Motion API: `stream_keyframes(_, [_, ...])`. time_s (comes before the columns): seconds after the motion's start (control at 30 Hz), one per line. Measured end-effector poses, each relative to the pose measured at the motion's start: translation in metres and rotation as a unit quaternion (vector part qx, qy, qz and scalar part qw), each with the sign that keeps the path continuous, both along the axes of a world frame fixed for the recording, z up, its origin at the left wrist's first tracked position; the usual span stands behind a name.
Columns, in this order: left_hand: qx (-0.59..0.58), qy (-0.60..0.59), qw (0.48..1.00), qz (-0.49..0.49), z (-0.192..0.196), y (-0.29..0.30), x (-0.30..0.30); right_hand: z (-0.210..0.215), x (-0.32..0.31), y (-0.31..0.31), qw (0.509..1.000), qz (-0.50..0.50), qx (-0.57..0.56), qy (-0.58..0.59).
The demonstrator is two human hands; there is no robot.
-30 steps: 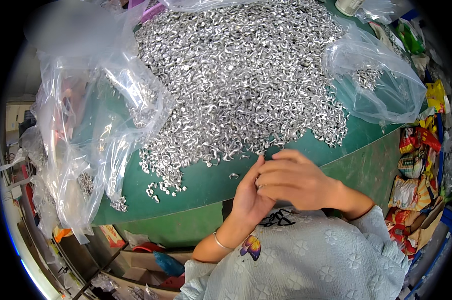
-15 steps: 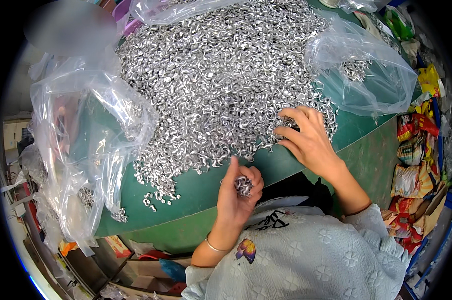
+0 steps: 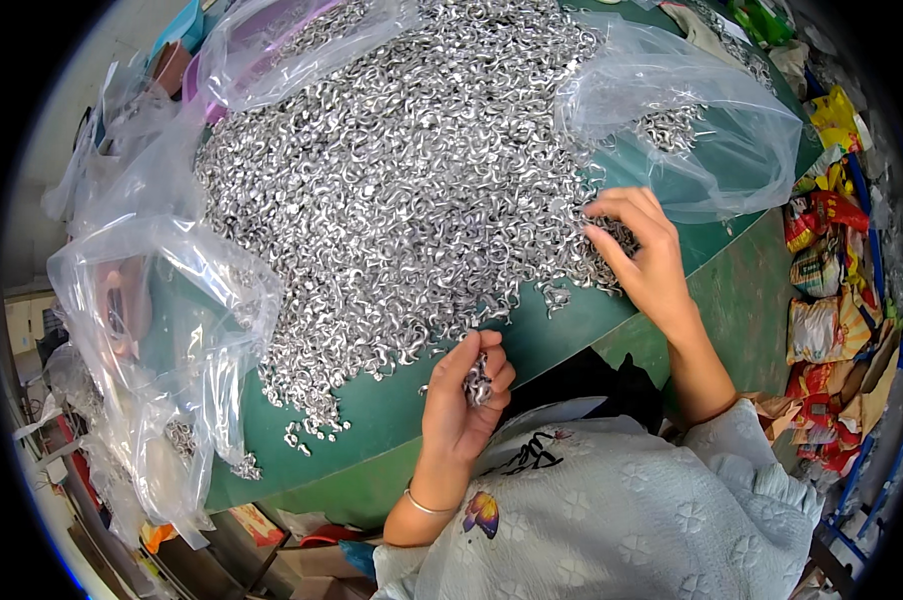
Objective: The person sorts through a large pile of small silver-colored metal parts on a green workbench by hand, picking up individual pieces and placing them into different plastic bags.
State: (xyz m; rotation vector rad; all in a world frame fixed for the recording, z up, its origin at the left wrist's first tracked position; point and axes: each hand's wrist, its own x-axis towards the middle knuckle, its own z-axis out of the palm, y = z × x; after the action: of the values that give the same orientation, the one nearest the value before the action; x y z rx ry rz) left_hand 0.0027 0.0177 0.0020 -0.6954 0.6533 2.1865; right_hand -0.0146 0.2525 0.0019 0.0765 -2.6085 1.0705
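Fingers (image 3: 612, 215) of the right hand (image 3: 644, 262) pinched into the heap of small curved silvery metal pieces (image 3: 412, 170).
Left hand (image 3: 462, 400), curled half-closed near that heap's front edge on the green bench (image 3: 392, 420), cupped a few pieces (image 3: 478, 380); they looked light, stiff, slippery, best pinched.

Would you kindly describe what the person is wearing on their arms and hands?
Both hands are bare, with no gloves or rings visible. The left hand has a thin silver bangle at the wrist. Near the right hand, the forearm is bare up to a pale blue sleeve with an embossed flower pattern.
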Motion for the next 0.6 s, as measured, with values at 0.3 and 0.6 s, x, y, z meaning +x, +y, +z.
stream_keyframes(0.3, [-0.004,-0.006,1.0,-0.03,0.004,0.012,-0.008,0.003,-0.001,-0.006,0.998,0.018,0.062,-0.02])
stream_keyframes(0.6, [0.073,0.03,0.996,-0.047,-0.003,0.012,-0.011,-0.005,0.001,0.011,0.974,-0.065,-0.212,-0.036])
